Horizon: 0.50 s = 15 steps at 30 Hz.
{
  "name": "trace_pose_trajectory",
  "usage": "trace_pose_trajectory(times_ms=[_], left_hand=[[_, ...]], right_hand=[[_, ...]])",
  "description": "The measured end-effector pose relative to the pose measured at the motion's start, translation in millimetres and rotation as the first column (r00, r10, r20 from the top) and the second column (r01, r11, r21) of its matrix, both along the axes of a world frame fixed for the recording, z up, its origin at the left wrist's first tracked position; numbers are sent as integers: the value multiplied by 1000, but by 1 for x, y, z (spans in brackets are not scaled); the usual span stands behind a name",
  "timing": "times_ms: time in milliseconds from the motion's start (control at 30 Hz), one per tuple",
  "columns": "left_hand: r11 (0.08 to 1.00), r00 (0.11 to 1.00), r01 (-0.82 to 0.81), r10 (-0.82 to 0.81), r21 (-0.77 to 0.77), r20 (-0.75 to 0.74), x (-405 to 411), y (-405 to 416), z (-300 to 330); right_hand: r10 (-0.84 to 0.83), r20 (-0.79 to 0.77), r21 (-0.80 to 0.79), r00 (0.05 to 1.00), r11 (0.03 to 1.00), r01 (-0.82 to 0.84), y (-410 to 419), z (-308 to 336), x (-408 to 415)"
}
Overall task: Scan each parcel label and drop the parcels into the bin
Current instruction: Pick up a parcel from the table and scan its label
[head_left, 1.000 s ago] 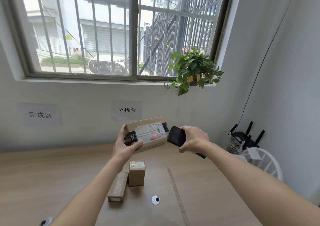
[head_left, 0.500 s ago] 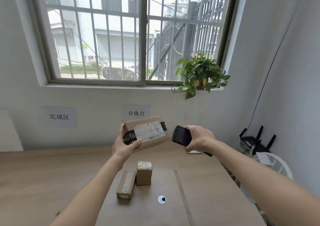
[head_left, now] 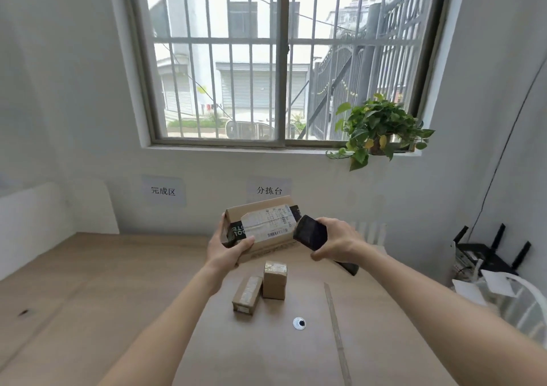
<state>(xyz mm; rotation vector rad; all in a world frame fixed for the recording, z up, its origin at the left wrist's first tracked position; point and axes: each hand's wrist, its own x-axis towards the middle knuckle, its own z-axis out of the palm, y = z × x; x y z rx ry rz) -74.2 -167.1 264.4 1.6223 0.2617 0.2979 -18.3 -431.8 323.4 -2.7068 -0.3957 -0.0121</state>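
Currently left hand (head_left: 226, 249) holds a cardboard parcel (head_left: 260, 228) in the air at frame centre, above the table (head_left: 118, 296); thumb curled over the near edge onto the black tape, other fingers wrapped behind the left end, mostly hidden; white label (head_left: 266, 222) faces the camera, barcode at its lower right; right hand (head_left: 340, 242) grips a black handheld scanner (head_left: 310, 233), fingers curled around the body, thumb underneath; scanner head sits just beside the parcel's right end, looks like touching or overlapping it, cannot tell which; handle end sticks out below the hand toward lower right; two small parcels on the table just below the held one: a flat one (head_left: 247, 295) lying lengthwise, a squarer one (head_left: 275, 279) upright right beside it, touching or nearly so; small white disc with dark centre (head_left: 299, 323) on the table lower right of them; two paper signs on the wall (head_left: 163, 190) (head_left: 268, 190); potted plant (head_left: 379, 128) on the sill, upper right; router (head_left: 491, 255) at right edge; no bin visible.
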Motion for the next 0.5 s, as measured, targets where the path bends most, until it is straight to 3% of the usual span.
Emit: trace_pose_trajectory(times_ms=[300, 500], left_hand=[[973, 972, -226, 228, 39, -50, -121, 66, -6], [911, 910, -411, 412, 29, -35, -221, 146, -8]], right_hand=[[254, -109, 198, 961, 953, -229, 101, -30, -50], [437, -125, 214, 891, 889, -406, 217, -27, -101]])
